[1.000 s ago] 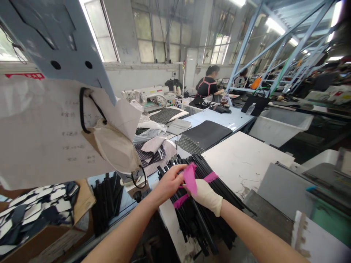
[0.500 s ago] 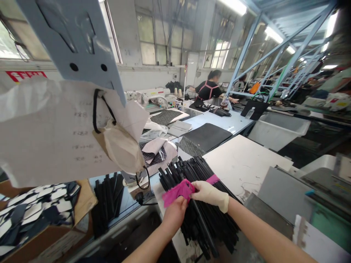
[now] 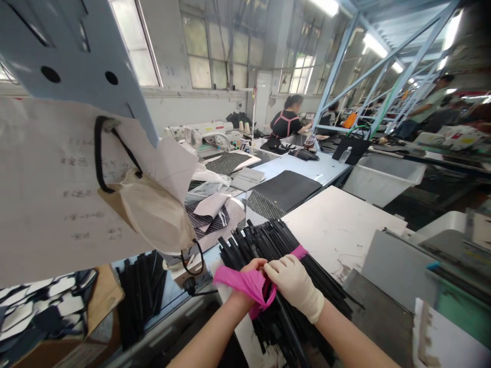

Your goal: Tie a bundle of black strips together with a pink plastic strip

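Above the black strips (image 3: 238,241), I position my left hand (image 3: 253,265) and gloved right hand (image 3: 297,287) fingertips together, whether clamped I cannot tell, with the pink cloth (image 3: 245,282) draped over the left, presumably so its loop sits within reach.

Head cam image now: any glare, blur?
Head view: ceiling light and upper-left window wash out; handwriting on the hanging paper too soft to read; far-right background dark, blurred; black strips and pink cloth clearer.
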Demonstrator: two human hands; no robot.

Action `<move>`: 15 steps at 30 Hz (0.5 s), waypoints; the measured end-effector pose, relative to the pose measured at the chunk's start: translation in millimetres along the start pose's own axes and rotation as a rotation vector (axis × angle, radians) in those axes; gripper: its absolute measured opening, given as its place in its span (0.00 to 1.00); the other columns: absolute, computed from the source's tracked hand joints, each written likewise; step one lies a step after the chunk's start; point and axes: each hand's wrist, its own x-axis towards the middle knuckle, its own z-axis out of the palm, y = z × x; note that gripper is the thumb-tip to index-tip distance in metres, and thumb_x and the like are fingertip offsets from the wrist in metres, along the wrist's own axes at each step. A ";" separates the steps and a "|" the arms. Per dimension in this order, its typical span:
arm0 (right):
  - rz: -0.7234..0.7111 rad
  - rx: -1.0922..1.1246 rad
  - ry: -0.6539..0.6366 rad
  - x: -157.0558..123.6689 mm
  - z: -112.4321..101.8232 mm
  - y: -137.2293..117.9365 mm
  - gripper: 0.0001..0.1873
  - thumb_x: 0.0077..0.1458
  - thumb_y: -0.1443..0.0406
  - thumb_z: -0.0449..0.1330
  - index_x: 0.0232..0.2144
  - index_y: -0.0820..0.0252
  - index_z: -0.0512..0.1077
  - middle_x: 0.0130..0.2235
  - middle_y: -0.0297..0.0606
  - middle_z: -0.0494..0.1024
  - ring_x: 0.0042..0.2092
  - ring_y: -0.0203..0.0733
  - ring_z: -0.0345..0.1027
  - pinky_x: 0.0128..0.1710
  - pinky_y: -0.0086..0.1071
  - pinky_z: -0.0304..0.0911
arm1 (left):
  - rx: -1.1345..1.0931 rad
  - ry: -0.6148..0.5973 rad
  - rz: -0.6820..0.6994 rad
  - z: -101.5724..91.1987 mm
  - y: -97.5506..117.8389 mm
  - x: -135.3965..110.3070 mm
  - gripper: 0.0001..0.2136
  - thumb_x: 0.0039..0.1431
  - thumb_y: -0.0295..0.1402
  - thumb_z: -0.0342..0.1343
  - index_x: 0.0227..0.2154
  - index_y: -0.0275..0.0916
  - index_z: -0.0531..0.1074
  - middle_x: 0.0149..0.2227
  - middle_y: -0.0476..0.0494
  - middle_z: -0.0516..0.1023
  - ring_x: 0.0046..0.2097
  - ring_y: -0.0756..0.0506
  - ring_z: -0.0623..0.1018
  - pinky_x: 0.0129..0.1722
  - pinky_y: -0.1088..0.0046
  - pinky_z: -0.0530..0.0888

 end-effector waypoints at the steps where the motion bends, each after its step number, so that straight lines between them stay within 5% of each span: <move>1: -0.041 -0.104 0.068 -1.4 2.0 1.1 0.12 0.58 0.71 0.49 0.38 0.63 0.72 0.33 0.41 0.75 0.33 0.45 0.61 0.38 0.41 0.49 | -0.001 -0.004 0.010 -1.7 -0.6 1.1 0.12 0.57 0.29 0.47 0.43 0.34 0.69 0.43 0.40 0.78 0.43 0.45 0.76 0.46 0.69 0.72; 5: -0.052 -0.277 0.323 -3.8 5.7 4.0 0.13 0.58 0.69 0.52 0.46 0.62 0.68 0.34 0.38 0.76 0.33 0.43 0.61 0.39 0.40 0.49 | 0.026 -0.073 0.076 -13.5 6.6 2.6 0.14 0.57 0.33 0.48 0.43 0.36 0.72 0.44 0.43 0.78 0.45 0.45 0.76 0.47 0.70 0.71; 10: 0.060 -0.274 0.430 -2.6 -2.0 2.5 0.19 0.57 0.62 0.54 0.50 0.62 0.65 0.46 0.45 0.73 0.39 0.46 0.61 0.44 0.41 0.49 | 0.101 -0.146 0.089 -25.5 12.1 2.0 0.13 0.54 0.34 0.50 0.38 0.35 0.74 0.38 0.42 0.80 0.40 0.44 0.77 0.42 0.69 0.72; 15: -0.016 -0.243 0.250 -2.3 -9.6 1.4 0.08 0.57 0.66 0.53 0.29 0.56 0.71 0.32 0.35 0.75 0.35 0.42 0.60 0.41 0.40 0.47 | 0.184 -0.123 0.086 -26.6 9.8 1.4 0.12 0.54 0.33 0.49 0.35 0.36 0.75 0.34 0.44 0.79 0.36 0.45 0.76 0.36 0.70 0.71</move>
